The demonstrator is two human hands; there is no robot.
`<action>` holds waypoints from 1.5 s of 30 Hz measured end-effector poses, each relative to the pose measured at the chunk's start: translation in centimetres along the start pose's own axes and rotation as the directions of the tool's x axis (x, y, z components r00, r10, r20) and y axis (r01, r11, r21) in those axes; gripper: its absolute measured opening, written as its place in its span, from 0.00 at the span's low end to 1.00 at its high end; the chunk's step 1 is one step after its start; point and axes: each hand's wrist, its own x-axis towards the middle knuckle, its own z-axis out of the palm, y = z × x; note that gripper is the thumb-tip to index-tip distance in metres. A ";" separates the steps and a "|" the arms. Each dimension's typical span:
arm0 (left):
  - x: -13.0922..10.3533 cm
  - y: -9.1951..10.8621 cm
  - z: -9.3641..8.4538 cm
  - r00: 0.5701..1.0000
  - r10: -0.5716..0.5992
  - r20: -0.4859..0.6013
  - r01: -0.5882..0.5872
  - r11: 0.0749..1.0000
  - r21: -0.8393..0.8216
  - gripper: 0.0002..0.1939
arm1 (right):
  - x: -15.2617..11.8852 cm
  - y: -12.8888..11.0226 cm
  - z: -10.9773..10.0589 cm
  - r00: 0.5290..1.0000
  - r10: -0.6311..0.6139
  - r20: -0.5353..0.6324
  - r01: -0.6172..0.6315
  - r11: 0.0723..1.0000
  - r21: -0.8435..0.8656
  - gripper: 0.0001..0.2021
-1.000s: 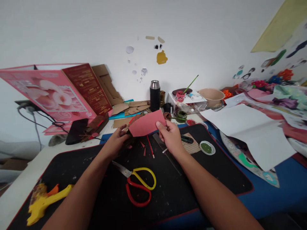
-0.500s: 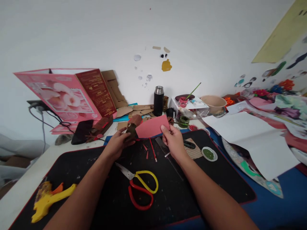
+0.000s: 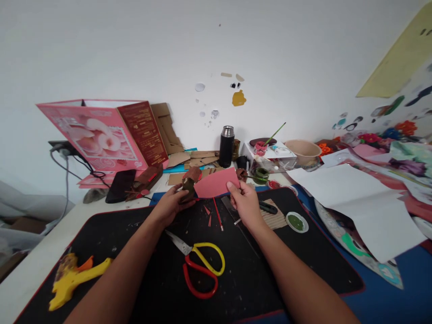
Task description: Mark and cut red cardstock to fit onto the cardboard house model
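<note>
My left hand point(image 3: 173, 203) is closed on a dark green and brown piece point(image 3: 188, 186) above the back part of the black mat point(image 3: 135, 234). In my right hand point(image 3: 243, 198), a flat pink sheet point(image 3: 216, 182) is pinched by its right end, thumb on top. The sheet's left end meets or overlaps the green piece; whether they are joined is unclear. Scissors point(image 3: 197, 265) with one yellow and one red handle lie below my hands. A red pencil point(image 3: 218, 215) and small pink scraps point(image 3: 209, 221) rest on the mat between my hands.
A yellow glue gun point(image 3: 72, 279) lies at the left. Behind stand a pink box point(image 3: 101, 139), a black flask point(image 3: 226, 148) and paint jars point(image 3: 261, 175). At the right are a green paint dish point(image 3: 297, 222), a cutter point(image 3: 268, 207) and white paper point(image 3: 351, 193).
The whole view has shifted slightly, so everything sits a little lower and further right. Both hands keep their holds, with the pink sheet and the green piece still end to end.
</note>
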 end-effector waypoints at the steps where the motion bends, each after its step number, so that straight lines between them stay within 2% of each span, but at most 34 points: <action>1: 0.1 -0.1 0.0 1.000 -0.007 -0.006 0.007 1.000 0.005 0.23 | 0.0 0.0 0.0 1.000 0.003 0.001 -0.003 1.000 -0.006 0.25; 11: 0.1 -0.3 -0.3 0.996 0.002 0.086 -0.003 1.000 0.013 0.30 | -0.1 0.2 0.0 1.000 0.004 -0.002 -0.004 0.999 -0.049 0.28; 18: 0.0 -0.1 -0.2 0.998 -0.016 0.061 0.015 1.000 0.007 0.35 | 0.0 0.3 0.1 0.999 0.018 -0.031 -0.017 0.999 0.028 0.25; 23: 0.0 0.3 -0.2 0.999 -0.001 0.035 0.002 0.999 -0.039 0.28 | 0.1 0.2 0.2 0.999 0.033 -0.030 -0.030 0.994 0.101 0.26; 28: 0.6 0.4 -0.6 0.984 0.177 0.024 -0.174 0.980 -0.095 0.26 | -0.1 0.0 0.3 0.999 0.032 0.009 -0.033 0.993 0.112 0.28; 33: 0.7 0.8 -0.9 0.966 0.257 -0.009 -0.256 0.958 -0.129 0.22 | -0.1 0.1 0.3 0.999 0.042 0.017 -0.044 0.994 0.099 0.29; 45: 1.0 0.9 -1.0 0.969 0.245 0.010 -0.237 0.944 -0.228 0.22 | -0.1 0.7 0.2 0.997 0.064 0.042 -0.066 0.997 0.035 0.27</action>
